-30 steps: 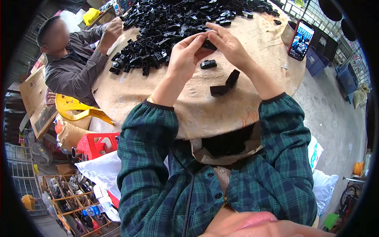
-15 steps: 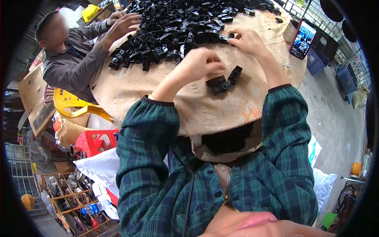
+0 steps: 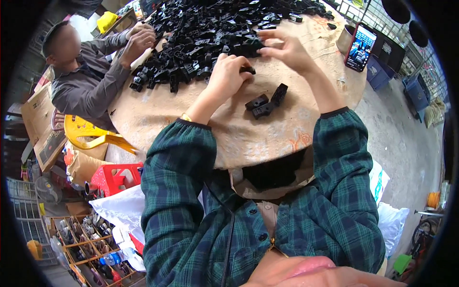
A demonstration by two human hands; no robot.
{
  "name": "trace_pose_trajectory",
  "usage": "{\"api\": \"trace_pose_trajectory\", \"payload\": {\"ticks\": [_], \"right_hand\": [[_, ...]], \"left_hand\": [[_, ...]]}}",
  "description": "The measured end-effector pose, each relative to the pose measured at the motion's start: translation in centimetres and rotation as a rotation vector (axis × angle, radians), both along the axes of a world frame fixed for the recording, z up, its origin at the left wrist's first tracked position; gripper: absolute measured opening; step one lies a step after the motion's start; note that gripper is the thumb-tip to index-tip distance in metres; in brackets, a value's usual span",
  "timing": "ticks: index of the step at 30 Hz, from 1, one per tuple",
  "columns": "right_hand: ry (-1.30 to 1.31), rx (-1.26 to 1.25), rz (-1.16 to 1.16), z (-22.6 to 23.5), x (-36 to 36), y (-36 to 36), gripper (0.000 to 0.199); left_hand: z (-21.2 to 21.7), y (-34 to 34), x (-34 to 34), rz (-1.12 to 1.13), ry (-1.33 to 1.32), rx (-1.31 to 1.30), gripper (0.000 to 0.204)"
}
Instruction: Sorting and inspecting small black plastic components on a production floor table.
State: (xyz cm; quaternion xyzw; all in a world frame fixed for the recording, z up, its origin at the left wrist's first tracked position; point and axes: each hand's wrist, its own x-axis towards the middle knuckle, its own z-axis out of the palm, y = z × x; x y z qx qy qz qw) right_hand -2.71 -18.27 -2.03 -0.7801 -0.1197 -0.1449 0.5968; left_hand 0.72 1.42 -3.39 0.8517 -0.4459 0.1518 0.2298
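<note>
Pinching a small black plastic part (image 3: 247, 70) at the pile's near edge, left hand (image 3: 228, 76) fingers closed on it. Right hand (image 3: 287, 50) fingers spread, resting on the heap of black plastic parts (image 3: 205, 33) covering the round tan table (image 3: 239, 138). Three loose black plastic pieces (image 3: 266, 102) lie just below. Co-worker's hands (image 3: 137, 42) touch the pile's left edge.

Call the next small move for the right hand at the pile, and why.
Probably pinch one black part off the pile: the right hand hovers at its near edge with fingers spread, while the left hand already holds a black piece.
</note>
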Motion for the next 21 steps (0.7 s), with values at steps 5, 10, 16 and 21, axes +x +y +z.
{"api": "trace_pose_trajectory", "payload": {"ticks": [5,10,16,21], "right_hand": [[-0.003,-0.018,0.087,-0.2,-0.8,1.7,0.037],[0.026,0.041,0.073,0.1,-1.0,2.3,0.038],[-0.020,0.115,0.063,0.4,-1.3,3.0,0.038],[-0.088,0.168,0.023,0.8,-1.7,3.5,0.036]], "left_hand": [[1.1,-0.9,-0.6,-0.071,0.428,-0.419,0.025],[1.8,-0.4,0.0,-0.059,0.861,-0.561,0.028],[1.3,-0.7,-0.1,-0.224,1.242,-1.218,0.030],[1.7,-0.5,-0.4,-0.264,1.160,-1.176,0.030]]}}
